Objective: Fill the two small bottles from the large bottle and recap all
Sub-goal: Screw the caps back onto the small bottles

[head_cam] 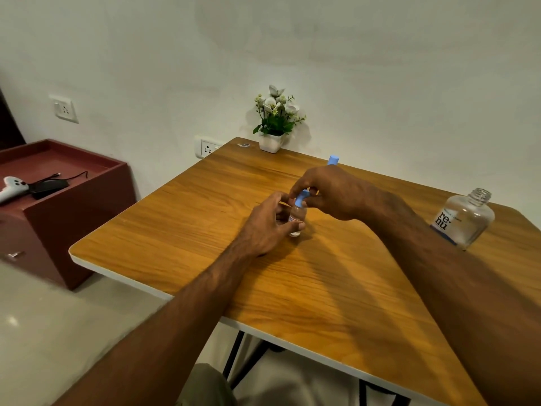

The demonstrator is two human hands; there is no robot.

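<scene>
One view only, from your head: looks forward and down across the surface [292, 273] toward the wall [322, 54]. Close range; both forearms enter from the bottom edge, hands mid-frame. Wide-angle, horizon tilted.

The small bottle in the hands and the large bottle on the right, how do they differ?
The small bottle is held by both hands, the large bottle stands alone untouched. The small bottle has a blue cap at its top; the large bottle's threaded neck is open. The large bottle is far bigger. Both are clear.
</scene>
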